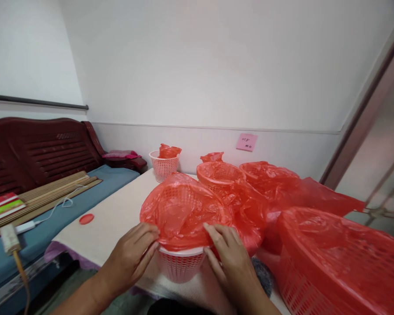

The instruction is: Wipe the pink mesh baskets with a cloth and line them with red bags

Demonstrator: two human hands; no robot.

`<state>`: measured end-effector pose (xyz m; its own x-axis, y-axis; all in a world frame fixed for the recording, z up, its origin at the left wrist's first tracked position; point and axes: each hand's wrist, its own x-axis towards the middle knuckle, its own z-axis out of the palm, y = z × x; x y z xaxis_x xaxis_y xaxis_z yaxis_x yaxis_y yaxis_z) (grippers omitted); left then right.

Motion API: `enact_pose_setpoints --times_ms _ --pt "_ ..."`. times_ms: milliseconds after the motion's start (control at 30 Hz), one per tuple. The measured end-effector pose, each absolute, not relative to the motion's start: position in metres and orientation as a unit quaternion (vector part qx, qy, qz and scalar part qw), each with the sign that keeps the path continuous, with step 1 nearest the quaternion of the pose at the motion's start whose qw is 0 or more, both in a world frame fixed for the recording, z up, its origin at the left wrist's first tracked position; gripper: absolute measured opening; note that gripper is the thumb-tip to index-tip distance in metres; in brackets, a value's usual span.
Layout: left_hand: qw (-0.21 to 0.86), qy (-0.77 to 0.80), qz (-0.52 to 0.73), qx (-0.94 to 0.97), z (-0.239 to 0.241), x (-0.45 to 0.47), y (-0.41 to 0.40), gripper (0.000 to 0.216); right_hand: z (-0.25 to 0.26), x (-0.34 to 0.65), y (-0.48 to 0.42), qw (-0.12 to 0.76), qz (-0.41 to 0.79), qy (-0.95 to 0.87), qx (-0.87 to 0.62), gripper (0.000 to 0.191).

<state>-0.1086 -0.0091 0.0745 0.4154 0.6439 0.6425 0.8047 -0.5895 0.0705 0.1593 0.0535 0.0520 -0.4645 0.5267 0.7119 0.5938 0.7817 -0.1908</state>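
A small white mesh basket (180,264) stands at the near edge of the table, lined with a red plastic bag (180,212) folded over its rim. My left hand (131,256) presses the bag's edge on the basket's left side, fingers together on the plastic. My right hand (230,258) lies on the bag's edge at the right side, fingers bent down over the rim.
More bag-lined baskets crowd the table: a pink one (164,166) at the back, another (219,175) behind mine, a large red one (341,267) at the right. A red lid (86,218) lies on the beige tablecloth (118,214). A wooden sofa (36,153) with books and a cable stands left.
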Motion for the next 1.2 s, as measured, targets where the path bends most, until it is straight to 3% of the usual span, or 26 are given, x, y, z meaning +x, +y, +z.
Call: enact_pose_setpoints --times_ms 133,267,367,500,633,833,967,1067,1200 --pt "0.112 -0.432 -0.341 -0.827 0.070 -0.113 -0.009 0.034 0.054 0.155 0.057 0.399 0.042 -0.856 -0.326 0.014" --pt "0.108 -0.463 -0.359 -0.803 0.071 -0.117 -0.010 0.044 0.052 0.155 0.056 0.443 0.045 -0.842 -0.305 0.014" --pt "0.075 -0.506 -0.383 -0.769 0.074 -0.120 -0.011 0.033 0.048 0.157 0.053 0.442 0.022 -0.851 -0.284 0.016" --pt "-0.064 -0.609 -0.446 -0.652 0.075 -0.128 -0.008 0.012 0.042 0.159 0.049 0.444 -0.033 -0.857 -0.259 0.018" --pt "-0.215 -0.656 -0.508 -0.515 0.073 -0.137 0.004 0.030 0.034 0.159 0.047 0.443 -0.079 -0.858 -0.248 0.019" --pt "-0.288 -0.659 -0.511 -0.471 0.066 -0.133 0.008 0.047 0.026 0.160 0.046 0.438 -0.114 -0.857 -0.248 0.020" --pt "-0.398 -0.629 -0.540 -0.393 0.062 -0.120 0.000 0.049 0.026 0.160 0.045 0.439 -0.120 -0.854 -0.253 0.020" --pt "-0.461 -0.588 -0.567 -0.345 0.062 -0.113 -0.007 0.043 0.026 0.160 0.042 0.443 -0.106 -0.858 -0.238 0.022" --pt "-0.522 -0.528 -0.613 -0.271 0.064 -0.109 -0.014 0.019 0.023 0.164 0.040 0.450 -0.074 -0.864 -0.212 0.027"
